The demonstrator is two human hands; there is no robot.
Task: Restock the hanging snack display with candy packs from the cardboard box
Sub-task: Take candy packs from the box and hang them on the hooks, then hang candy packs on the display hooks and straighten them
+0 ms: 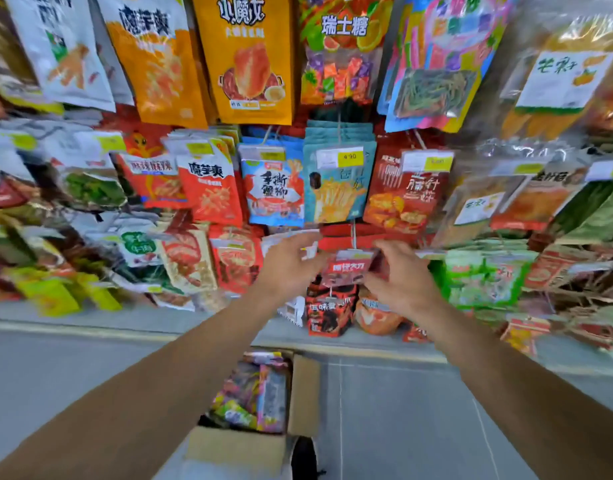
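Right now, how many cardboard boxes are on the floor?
1. The cardboard box sits open on the floor below the hands, holding candy packs. Others may lie out of view.

Your two arms enter from the bottom corners of the head view, and both are bare along the whole visible length, forearm to wrist. No sleeve edge or cuff shows on either one. Your left hand is bare: no glove, and no ring or band can be made out on it. Your right hand is bare as well, with no glove and nothing worn at the wrist. The fingertips of both hands are motion-blurred, so the nails and other fine detail cannot be told.
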